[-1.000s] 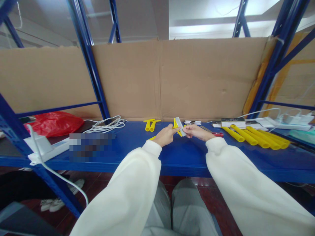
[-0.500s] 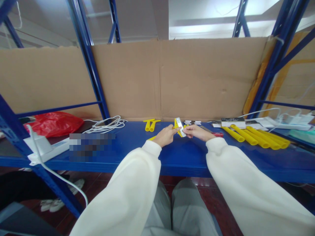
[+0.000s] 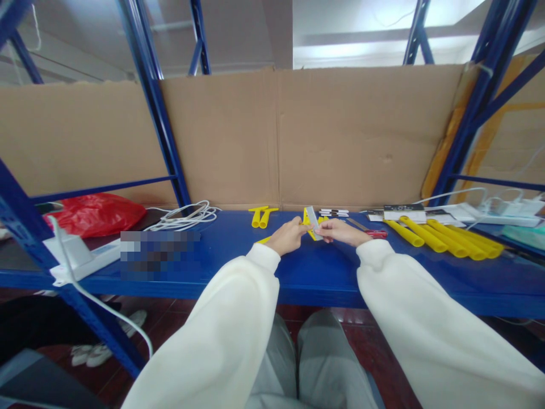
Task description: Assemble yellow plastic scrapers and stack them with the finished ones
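My left hand (image 3: 287, 236) is closed around a yellow T-shaped handle (image 3: 263, 240), whose tubular end shows by the wrist and whose crosspiece shows past the fingertips. Against that crosspiece lies a flat silvery-white strip (image 3: 311, 217). My right hand (image 3: 339, 232) pinches the strip's lower end between thumb and fingers. Both hands meet just above the blue shelf. Exactly how strip and crosspiece join is hidden by the fingers. Behind my hands are two more yellow T-shaped handles (image 3: 264, 218) and a few small black-and-white pieces (image 3: 334, 212).
At right several yellow tubular handles (image 3: 438, 237) lie side by side, near a red-handled tool (image 3: 376, 233) and a dark box (image 3: 403, 212). A coiled white cable (image 3: 187, 215), power strip (image 3: 91, 255) and red bag (image 3: 100, 215) are at left. Cardboard (image 3: 221, 142) walls the back.
The silvery-white strip has tilted, so its face shows narrower and greyer. Both hands stay in nearly the same place and keep their grip.
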The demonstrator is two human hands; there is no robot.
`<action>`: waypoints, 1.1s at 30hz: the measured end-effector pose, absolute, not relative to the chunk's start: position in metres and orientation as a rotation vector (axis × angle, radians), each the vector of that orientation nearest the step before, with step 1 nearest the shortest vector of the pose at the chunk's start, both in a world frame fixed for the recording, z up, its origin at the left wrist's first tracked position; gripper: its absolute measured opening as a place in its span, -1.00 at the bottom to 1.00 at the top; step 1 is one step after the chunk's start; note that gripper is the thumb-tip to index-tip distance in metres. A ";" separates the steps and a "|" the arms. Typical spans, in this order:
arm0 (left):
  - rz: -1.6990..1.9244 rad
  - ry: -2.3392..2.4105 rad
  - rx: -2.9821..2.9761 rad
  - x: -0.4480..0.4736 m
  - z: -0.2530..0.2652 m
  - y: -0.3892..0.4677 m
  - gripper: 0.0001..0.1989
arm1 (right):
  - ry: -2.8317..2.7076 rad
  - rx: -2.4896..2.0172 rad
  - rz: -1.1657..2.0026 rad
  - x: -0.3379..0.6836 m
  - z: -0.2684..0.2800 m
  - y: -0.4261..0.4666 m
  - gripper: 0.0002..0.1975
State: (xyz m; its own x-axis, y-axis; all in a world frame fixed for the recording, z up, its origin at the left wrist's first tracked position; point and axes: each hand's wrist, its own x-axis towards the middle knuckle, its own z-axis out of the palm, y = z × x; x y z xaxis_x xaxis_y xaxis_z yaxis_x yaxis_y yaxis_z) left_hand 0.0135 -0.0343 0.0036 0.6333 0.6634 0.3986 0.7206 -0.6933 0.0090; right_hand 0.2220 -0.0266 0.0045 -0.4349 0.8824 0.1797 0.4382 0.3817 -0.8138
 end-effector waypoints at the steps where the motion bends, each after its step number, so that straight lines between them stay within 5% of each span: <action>1: -0.557 -1.158 -2.705 0.014 0.004 -0.035 -0.55 | -2.022 -1.132 0.948 0.221 0.004 -0.027 -0.58; 9: -0.498 -1.110 -2.682 0.015 0.004 -0.036 -0.51 | -1.837 -0.987 1.125 0.217 -0.002 -0.027 -0.72; 23: -0.353 -1.112 -2.609 0.019 0.010 -0.047 -0.50 | -1.673 -0.945 1.433 0.223 -0.001 -0.022 -0.65; 33: -0.337 -0.921 -2.622 0.025 0.004 -0.050 -0.52 | -1.554 -0.987 1.109 0.219 -0.003 -0.014 -0.63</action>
